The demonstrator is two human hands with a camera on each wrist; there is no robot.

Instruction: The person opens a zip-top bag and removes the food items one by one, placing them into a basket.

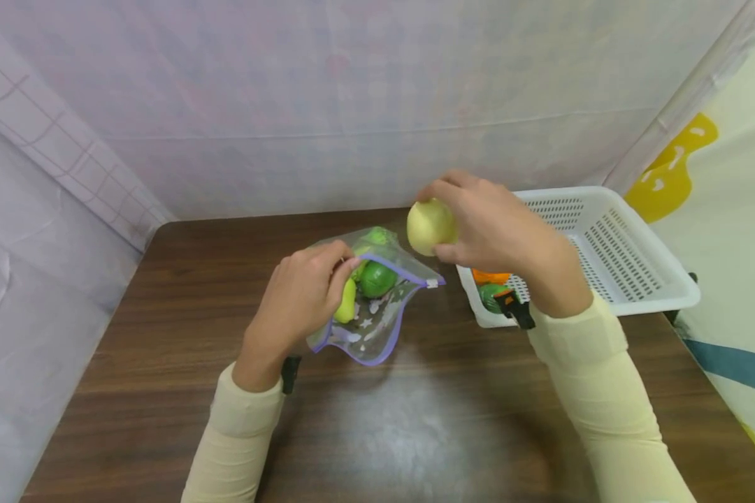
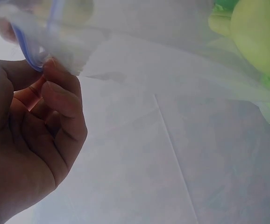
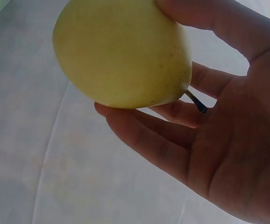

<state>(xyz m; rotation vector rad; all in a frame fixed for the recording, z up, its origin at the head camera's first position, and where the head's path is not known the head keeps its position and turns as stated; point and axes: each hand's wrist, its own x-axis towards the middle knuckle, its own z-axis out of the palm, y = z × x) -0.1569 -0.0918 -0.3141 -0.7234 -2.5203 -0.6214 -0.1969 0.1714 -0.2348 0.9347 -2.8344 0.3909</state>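
My left hand (image 1: 308,290) pinches the purple-edged rim of a clear zip bag (image 1: 386,328) between thumb and fingertips. The bag's mouth gapes toward me, a white slider at its right corner. Inside lie a round dark green item (image 1: 377,279), a yellow-green piece (image 1: 347,302) and a bright green one (image 1: 380,236). My right hand (image 1: 487,220) grips a pale yellow pear (image 1: 430,227), held up just right of the bag. In the right wrist view the pear (image 3: 121,51) shows its dark stem toward the palm, thumb on one side and fingers on the other.
A white perforated basket (image 1: 635,279) stands on the right of the brown wooden table (image 1: 163,391). In its near left corner sit an orange item (image 1: 491,276) and a green item (image 1: 492,298), partly behind the right wrist. A cloth-covered wall (image 1: 289,105) rises behind the table.
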